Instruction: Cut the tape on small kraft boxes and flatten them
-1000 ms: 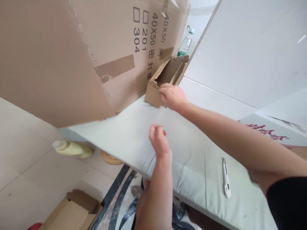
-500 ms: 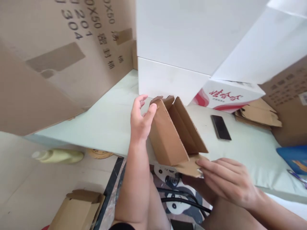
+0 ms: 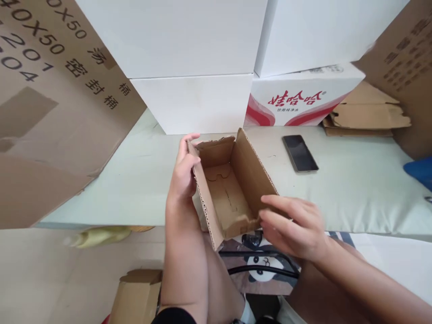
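Observation:
A small brown cardboard box with its top open sits at the near edge of the pale green table, its inside empty and facing me. My left hand grips the box's left wall, thumb outside and fingers curled over the far corner. My right hand holds the box's near right corner, fingers pressed against the short front flap.
White cartons and a red-printed carton are stacked at the table's back. A large brown carton leans at left. A dark phone lies right of the box. Flattened cardboard sits at right, another small box and a yellow bottle on the floor.
The small box came from beside the large carton to the table's near edge. It turned upright with its opening toward me, and both hands now grip its sides. My view swung right.

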{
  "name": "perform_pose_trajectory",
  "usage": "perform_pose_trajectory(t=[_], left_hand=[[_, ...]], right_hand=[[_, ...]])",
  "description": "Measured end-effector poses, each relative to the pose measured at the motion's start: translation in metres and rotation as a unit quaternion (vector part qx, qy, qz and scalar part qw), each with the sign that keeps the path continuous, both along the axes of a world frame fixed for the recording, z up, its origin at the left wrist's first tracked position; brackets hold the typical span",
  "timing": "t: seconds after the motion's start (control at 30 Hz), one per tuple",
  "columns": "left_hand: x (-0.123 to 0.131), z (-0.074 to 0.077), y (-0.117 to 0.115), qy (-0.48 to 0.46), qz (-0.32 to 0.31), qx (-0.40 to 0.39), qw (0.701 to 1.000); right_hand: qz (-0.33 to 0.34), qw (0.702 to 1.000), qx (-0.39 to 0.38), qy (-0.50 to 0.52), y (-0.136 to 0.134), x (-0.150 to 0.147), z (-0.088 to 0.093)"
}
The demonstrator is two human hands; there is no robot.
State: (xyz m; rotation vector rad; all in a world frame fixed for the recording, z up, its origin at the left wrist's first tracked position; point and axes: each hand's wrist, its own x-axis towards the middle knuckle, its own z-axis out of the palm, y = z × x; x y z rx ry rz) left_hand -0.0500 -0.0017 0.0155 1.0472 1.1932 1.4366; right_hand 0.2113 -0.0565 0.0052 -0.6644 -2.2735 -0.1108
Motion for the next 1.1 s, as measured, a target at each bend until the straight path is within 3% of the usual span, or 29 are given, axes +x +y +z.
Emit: perform_pose_trajectory(t=[0.1,0.2,0.37,0.57,0.67,0.73,0.83,1.0,1.1], left_hand=[[0.002,-0.008,0.006,0.025,0.010,0.023,0.999],[0.008,-0.017,0.015,0.076,0.035,0.029,0.996],[0.014,-0.027,0.023,0.181,0.058,0.028,0.981],[0.020,-0.014,0.015,0.244,0.025,-0.061,0.967],[0.022,-0.007,0.013,0.234,0.013,-0.098,0.967],[0.020,-0.007,0.013,0.198,0.012,-0.097,0.975],[0.013,-0.010,0.015,0.147,0.019,-0.088,0.985],[0.006,-0.015,0.013,0.092,0.027,-0.056,0.994],[0.004,-0.020,0.013,0.082,0.012,-0.044,0.996]], right_hand=[[0.001,0.997,-0.014,0.072,0.008,-0.001,-0.021],[0.092,0.975,-0.070,0.189,0.013,-0.002,-0.041],[0.127,0.964,-0.186,0.140,0.010,0.003,-0.060],[0.146,0.962,-0.202,0.112,0.007,0.008,-0.068],[0.194,0.934,-0.261,0.146,0.008,0.010,-0.074],[0.185,0.907,-0.339,0.167,0.009,0.013,-0.079],[0.122,0.878,-0.445,0.128,0.011,0.017,-0.081],[0.073,0.881,-0.467,0.014,0.012,0.015,-0.076],[0.065,0.866,-0.496,0.017,0.011,0.013,-0.075]])
